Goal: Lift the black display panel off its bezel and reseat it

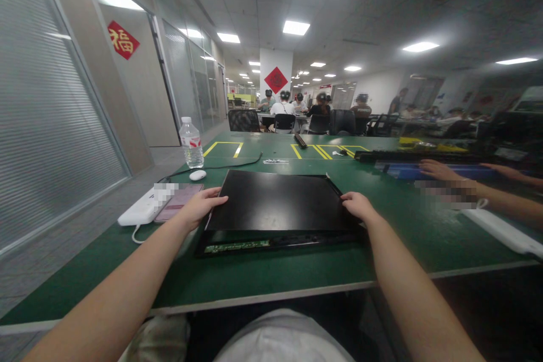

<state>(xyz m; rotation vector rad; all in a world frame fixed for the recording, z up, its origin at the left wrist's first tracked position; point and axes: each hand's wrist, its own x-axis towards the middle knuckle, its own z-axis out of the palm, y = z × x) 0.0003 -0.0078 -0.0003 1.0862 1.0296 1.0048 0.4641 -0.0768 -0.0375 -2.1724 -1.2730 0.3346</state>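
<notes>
A flat, glossy black panel (275, 198), like a display screen, is tilted over a dark frame (314, 239) on the green table. Along the frame's near side a strip of green circuit board (236, 246) shows. My left hand (203, 206) grips the panel's left edge, thumb on top and fingers mostly hidden beneath. At the opposite edge my right hand (358, 205) is closed on the panel's side, near a thin dark rim piece (334, 185). Whether the right fingers also touch the frame I cannot tell.
Left of the panel are a water bottle (192, 144), a white oval case (197, 175), a phone (178, 203) and a white power strip (144, 206). To the right, a co-worker's hand (441, 171) is over a blue part (403, 171). Another white strip (504, 230) lies nearer.
</notes>
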